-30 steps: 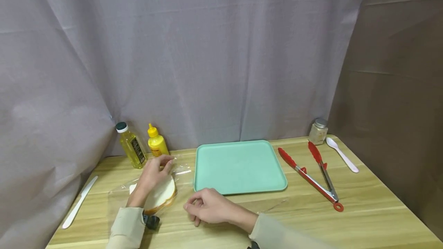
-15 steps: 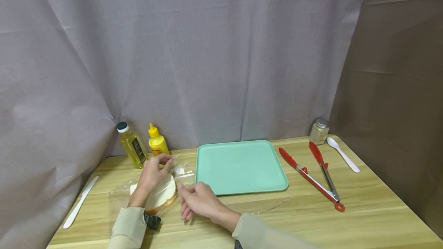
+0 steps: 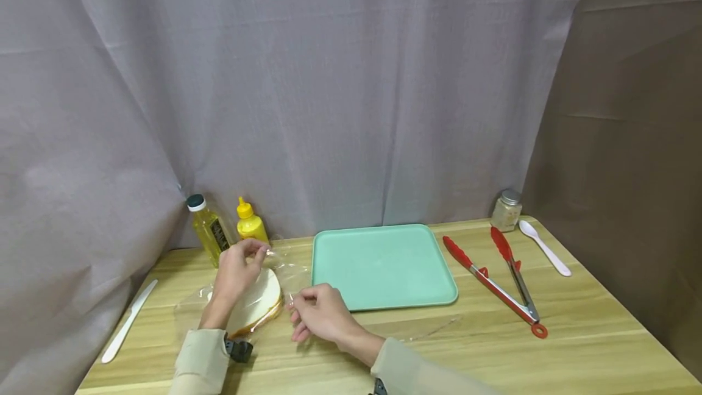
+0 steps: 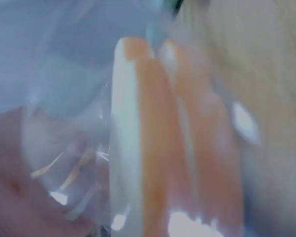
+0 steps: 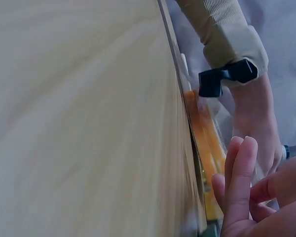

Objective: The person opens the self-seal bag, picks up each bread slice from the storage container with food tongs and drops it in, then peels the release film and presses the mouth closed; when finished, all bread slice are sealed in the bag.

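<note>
Sliced bread [image 3: 265, 297] with a brown crust lies inside a clear plastic bag [image 3: 292, 272] at the table's left. Two slices of bread [image 4: 153, 143] stand out side by side through the film in the left wrist view. My left hand [image 3: 237, 270] reaches over the bread and pinches the far corner of the bag's mouth. Lower and to the right, my right hand [image 3: 325, 313] pinches the near edge of that mouth between thumb and index finger. In the right wrist view, the other fingers of my right hand [image 5: 244, 197] extend loosely.
A mint-green tray [image 3: 384, 267] lies right of the bag. Behind my left hand stand an oil bottle [image 3: 209, 233] and a yellow squeeze bottle [image 3: 251, 228]. A white knife [image 3: 128, 322] is far left; red-tipped tongs [image 3: 501, 294], a spice jar [image 3: 506, 212] and a spoon [image 3: 545, 249] are right.
My right hand has moved left to the bag and taken its near edge. The bag's mouth is lifted and spread, and my left hand has risen slightly.
</note>
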Available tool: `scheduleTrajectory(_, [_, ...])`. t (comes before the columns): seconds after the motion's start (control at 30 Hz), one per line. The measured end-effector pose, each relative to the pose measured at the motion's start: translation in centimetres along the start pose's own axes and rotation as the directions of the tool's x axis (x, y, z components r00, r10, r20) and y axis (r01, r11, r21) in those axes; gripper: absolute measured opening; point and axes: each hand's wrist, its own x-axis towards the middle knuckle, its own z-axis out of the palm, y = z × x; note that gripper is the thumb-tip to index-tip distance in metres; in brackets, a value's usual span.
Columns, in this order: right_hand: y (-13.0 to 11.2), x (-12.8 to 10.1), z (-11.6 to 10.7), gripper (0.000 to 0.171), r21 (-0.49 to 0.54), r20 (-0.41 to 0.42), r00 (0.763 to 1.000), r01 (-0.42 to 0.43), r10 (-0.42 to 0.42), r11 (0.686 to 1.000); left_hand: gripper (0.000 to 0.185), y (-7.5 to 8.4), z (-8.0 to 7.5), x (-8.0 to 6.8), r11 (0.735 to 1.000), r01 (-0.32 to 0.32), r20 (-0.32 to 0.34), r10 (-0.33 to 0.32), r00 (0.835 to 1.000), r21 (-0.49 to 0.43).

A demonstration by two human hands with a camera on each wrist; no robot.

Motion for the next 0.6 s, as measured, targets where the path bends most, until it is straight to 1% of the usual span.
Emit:
scheduleTrajectory(0.1, [-0.1,-0.4,-1.1,0.027,-0.039,-0.005,0.999,0.048,-0.049,0.998,0.015,0.3,-0.4,0.2,0.999,0.020,-0.073,-0.022,0.997,-0.027])
scheduleTrajectory(0.17, [-0.4,-0.6,-1.9,0.027,-0.074,-0.004,0.996,0.088,-0.088,0.993,0.016,0.7,-0.8,0.3,0.999,0.019,-0.118,-0.023,0.993,-0.035])
scheduleTrajectory(0.23, [-0.7,-0.9,-2.6,0.028,-0.104,0.002,0.993,0.114,-0.115,0.988,0.016,1.1,-1.3,0.2,0.999,0.014,-0.148,-0.020,0.989,-0.040])
scheduleTrajectory(0.37, [-1.7,-1.6,-4.4,0.029,-0.152,0.003,0.991,0.134,-0.136,0.979,0.016,2.4,-2.0,0.1,0.999,-0.016,-0.200,0.006,0.980,-0.051])
scheduleTrajectory(0.47, [-2.7,-2.0,-6.2,0.027,-0.179,-0.006,0.986,0.162,-0.166,0.971,0.014,3.6,-2.4,0.0,0.996,-0.042,-0.244,0.022,0.969,-0.078])
scheduleTrajectory(0.53, [-3.6,-2.2,-7.7,0.026,-0.235,0.002,0.976,0.213,-0.219,0.948,0.014,4.6,-2.6,-0.2,0.991,-0.052,-0.260,0.019,0.965,-0.122])
scheduleTrajectory(0.6, [-4.7,-2.3,-9.3,0.024,-0.288,0.024,0.957,0.284,-0.290,0.914,0.014,5.6,-2.8,-0.4,0.976,-0.062,-0.261,0.006,0.965,-0.209])
